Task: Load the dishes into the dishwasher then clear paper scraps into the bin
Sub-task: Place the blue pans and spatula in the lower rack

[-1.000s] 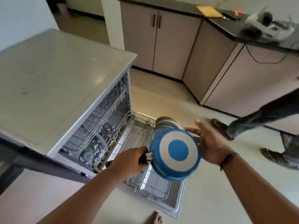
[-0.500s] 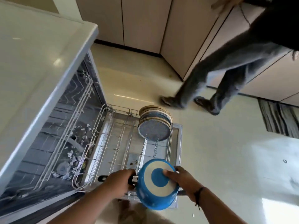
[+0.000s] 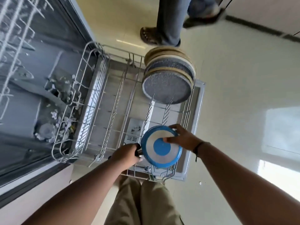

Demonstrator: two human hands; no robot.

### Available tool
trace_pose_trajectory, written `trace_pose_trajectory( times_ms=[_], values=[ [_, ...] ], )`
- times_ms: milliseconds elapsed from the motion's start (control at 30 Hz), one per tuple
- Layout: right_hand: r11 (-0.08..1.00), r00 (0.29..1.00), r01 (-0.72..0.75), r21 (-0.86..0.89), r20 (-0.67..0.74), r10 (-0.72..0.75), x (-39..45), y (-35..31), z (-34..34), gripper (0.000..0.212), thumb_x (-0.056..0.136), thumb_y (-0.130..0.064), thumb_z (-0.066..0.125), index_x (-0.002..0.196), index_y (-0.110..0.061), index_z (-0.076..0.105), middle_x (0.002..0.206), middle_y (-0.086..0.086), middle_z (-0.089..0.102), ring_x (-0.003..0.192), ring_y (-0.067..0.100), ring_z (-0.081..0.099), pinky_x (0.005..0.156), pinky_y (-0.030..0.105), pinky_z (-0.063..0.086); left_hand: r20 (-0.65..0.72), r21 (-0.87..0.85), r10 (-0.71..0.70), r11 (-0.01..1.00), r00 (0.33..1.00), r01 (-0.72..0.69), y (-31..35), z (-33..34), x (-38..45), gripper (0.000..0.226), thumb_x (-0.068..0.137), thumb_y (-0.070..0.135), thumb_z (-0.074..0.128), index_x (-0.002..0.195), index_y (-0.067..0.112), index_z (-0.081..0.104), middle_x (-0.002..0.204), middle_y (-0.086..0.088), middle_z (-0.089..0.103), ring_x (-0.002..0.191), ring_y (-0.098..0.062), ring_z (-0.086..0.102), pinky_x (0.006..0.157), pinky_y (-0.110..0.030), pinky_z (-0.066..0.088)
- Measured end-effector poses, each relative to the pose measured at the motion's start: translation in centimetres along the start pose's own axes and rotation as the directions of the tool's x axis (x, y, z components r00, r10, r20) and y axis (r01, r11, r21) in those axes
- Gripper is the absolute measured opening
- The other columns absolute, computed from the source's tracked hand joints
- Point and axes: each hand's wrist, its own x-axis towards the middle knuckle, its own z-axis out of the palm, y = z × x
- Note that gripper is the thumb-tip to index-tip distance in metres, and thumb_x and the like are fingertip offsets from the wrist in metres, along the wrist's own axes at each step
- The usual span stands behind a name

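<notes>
A blue pan, bottom up with a white ring and blue centre, hangs over the near right corner of the pulled-out lower rack. My left hand grips its black handle. My right hand holds the pan's far right rim, thumb on the base. Several speckled plates stand on edge at the rack's far right. Paper scraps lie on the dishwasher floor, behind the rack.
The open dishwasher fills the left, its door lying flat under the rack. Another person's legs and sandals stand on the floor just beyond the plates. Cabinets run along the far right.
The pan has come down from chest height to just over the rack's near corner. My view has tipped downward. The other person has walked from the right to behind the rack.
</notes>
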Motion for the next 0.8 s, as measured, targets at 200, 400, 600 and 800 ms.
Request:
trace_pose_trajectory(
  times_ms=[200,400,600,800],
  values=[
    [0.989,0.999,0.015,-0.149,0.047,-0.009,3.7,-0.9,-0.6,0.065,0.077,-0.031,0.078,0.131,-0.018,0.045,0.116,0.008,0.062,0.098,0.022,0.062,0.087,0.033,0.051,-0.027,-0.058,-0.047,0.997,0.999,0.046,-1.1,1.1,3.0,0.040,0.082,0.023,0.071,0.120,0.027,0.059,0.098,0.002,0.071,0.080,-0.013,0.066,0.070,-0.028,0.055],
    [0.962,0.995,0.037,-0.272,0.098,-0.011,6.4,-1.9,-0.1,0.068,0.073,-0.038,0.080,0.128,-0.022,0.045,0.120,0.009,0.061,0.105,0.026,0.060,0.096,0.044,0.048,-0.008,-0.098,-0.107,0.990,0.994,0.106,-2.0,2.2,4.0,0.036,0.079,0.032,0.075,0.111,0.024,0.060,0.097,0.004,0.071,0.084,-0.014,0.066,0.078,-0.035,0.057],
    [0.936,0.991,0.059,-0.346,0.134,-0.014,7.7,-2.0,-0.4,0.066,0.074,-0.024,0.081,0.129,-0.020,0.045,0.118,0.008,0.060,0.106,0.025,0.059,0.097,0.040,0.047,-0.013,-0.074,-0.110,0.991,0.994,0.109,-1.9,3.3,5.1,0.026,0.081,0.036,0.072,0.101,0.021,0.065,0.094,0.002,0.071,0.084,-0.018,0.065,0.077,-0.031,0.054],
    [0.910,0.989,0.123,-0.397,0.124,-0.080,7.8,-1.2,-0.2,0.068,0.070,-0.029,0.083,0.127,-0.026,0.046,0.123,0.010,0.049,0.105,0.023,0.054,0.099,0.034,0.043,-0.051,-0.011,-0.076,0.997,0.996,0.075,-1.7,4.3,5.7,0.026,0.087,0.034,0.065,0.108,0.018,0.061,0.101,-0.001,0.071,0.085,-0.019,0.066,0.072,-0.029,0.052]
  ],
)
